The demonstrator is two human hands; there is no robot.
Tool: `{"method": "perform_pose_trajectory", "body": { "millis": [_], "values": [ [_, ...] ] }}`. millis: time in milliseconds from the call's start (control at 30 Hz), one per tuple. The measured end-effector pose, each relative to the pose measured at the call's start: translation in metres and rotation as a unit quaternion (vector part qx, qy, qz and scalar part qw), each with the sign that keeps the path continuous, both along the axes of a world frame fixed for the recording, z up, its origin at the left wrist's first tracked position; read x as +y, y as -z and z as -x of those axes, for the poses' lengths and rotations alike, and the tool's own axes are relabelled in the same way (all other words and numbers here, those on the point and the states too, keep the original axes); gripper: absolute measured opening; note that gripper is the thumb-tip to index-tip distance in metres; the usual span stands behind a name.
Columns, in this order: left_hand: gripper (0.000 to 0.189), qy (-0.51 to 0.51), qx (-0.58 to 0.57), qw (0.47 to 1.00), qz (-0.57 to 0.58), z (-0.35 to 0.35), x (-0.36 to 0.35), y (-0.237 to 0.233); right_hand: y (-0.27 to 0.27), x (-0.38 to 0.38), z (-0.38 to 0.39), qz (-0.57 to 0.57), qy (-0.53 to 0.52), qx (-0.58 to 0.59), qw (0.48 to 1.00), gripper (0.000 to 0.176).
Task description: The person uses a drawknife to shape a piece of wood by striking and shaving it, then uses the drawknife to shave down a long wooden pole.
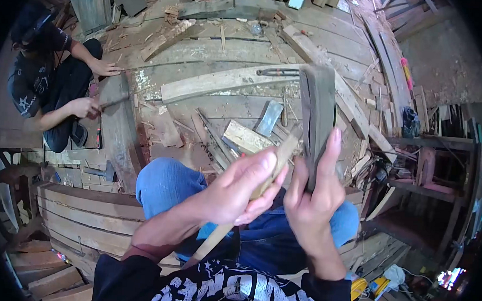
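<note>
My left hand [241, 186] is wrapped round a narrow, pale wooden strip [216, 241]. The strip slants up past my fist, its upper end close to a thick, dark grey piece of wood [316, 111]. That dark piece stands tall in my right hand [315, 202], gripped near its lower end with the index finger laid along its side; a long split or groove runs down its face. Beyond my hands lie a pale wood block [248, 137] and a grey metal-looking piece [269, 118] among offcuts.
A long pale plank [217, 84] lies across the wooden floor ahead. At left a crouching person [52, 78] has one hand on a dark board [118, 123] and the other round a tool handle. A hammer [102, 171] lies nearby. Shelving [432, 143] stands at right.
</note>
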State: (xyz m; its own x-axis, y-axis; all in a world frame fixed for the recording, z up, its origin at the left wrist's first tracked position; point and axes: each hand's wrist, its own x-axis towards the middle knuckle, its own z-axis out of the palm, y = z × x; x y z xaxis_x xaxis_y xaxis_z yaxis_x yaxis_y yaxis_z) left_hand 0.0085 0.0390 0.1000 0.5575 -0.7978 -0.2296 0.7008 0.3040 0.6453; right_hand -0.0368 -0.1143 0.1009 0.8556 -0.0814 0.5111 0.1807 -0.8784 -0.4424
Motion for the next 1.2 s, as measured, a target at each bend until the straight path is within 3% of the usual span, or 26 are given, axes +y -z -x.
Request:
{"method": "perform_pose_trajectory", "body": {
  "millis": [33, 267, 333, 400, 467, 600, 700, 800, 867, 1033, 1200],
  "values": [
    [0.044, 0.002, 0.005, 1.000, 0.006, -0.002, 0.002, 0.000, 0.007, 0.002, 0.004, -0.007, -0.016, -0.042, 0.999, 0.065],
    [0.041, 0.005, 0.009, 0.999, 0.030, -0.004, 0.004, 0.002, 0.006, -0.002, 0.005, 0.032, -0.033, -0.019, 0.999, 0.065],
    [0.040, 0.018, 0.030, 0.999, 0.034, -0.004, 0.005, 0.004, 0.016, -0.001, 0.017, -0.018, -0.044, -0.032, 0.998, 0.064],
    [0.041, 0.018, 0.048, 0.998, 0.039, 0.002, 0.002, 0.005, 0.008, -0.005, 0.000, 0.026, -0.027, -0.033, 0.999, 0.067],
    [0.047, 0.007, 0.026, 1.000, 0.008, -0.001, 0.001, 0.000, 0.001, -0.003, -0.004, 0.025, -0.028, -0.031, 0.999, 0.067],
    [0.040, 0.014, 0.057, 0.997, 0.043, -0.005, 0.005, 0.007, 0.014, 0.002, 0.010, -0.010, -0.036, -0.024, 0.999, 0.067],
    [0.041, 0.017, 0.048, 0.998, 0.034, -0.002, 0.005, 0.005, -0.002, -0.004, -0.010, 0.052, -0.052, -0.018, 0.997, 0.068],
    [0.041, 0.009, 0.032, 0.999, 0.041, -0.007, 0.007, 0.006, 0.015, 0.002, 0.013, 0.015, -0.060, -0.028, 0.998, 0.068],
    [0.041, 0.020, 0.060, 0.997, 0.044, -0.005, 0.008, 0.010, 0.005, -0.003, 0.007, 0.051, -0.049, 0.019, 0.997, 0.068],
    [0.049, 0.027, 0.058, 0.998, 0.012, -0.008, 0.009, -0.001, 0.004, -0.008, 0.003, 0.052, -0.083, -0.035, 0.995, 0.067],
    [0.048, 0.043, 0.103, 0.993, 0.040, -0.007, 0.003, 0.006, 0.003, -0.012, -0.008, 0.076, -0.051, -0.002, 0.996, 0.066]
  ]
}}
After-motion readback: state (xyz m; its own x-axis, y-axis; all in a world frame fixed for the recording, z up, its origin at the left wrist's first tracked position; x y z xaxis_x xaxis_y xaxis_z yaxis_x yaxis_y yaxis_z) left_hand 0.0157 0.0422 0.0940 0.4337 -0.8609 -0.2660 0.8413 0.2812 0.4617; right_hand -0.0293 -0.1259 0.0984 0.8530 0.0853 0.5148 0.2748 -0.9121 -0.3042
